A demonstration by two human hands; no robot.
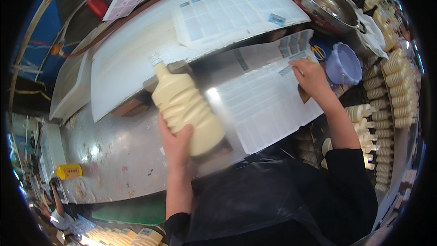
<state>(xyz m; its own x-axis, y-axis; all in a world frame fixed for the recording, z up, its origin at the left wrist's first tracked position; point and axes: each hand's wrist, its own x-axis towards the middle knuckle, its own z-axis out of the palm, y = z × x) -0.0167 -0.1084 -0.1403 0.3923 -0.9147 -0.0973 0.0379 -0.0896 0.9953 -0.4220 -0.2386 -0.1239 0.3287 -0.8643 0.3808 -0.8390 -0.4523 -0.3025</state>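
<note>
Head view: the left hand (176, 142) is clamped around the lower part of a cream bottle (185, 102), over the metal table (123, 155); its visible side bears no label yet. The right hand (313, 77) reaches a backing sheet (268, 105), seemingly mostly stripped, few blue labels (293, 44) left; whether its fingers pinch one, I cannot tell.

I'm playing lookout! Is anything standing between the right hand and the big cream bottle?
Nothing visible stands between the right hand and the bottle, held in the left hand. Only the white label sheet lies beneath that gap.
</note>
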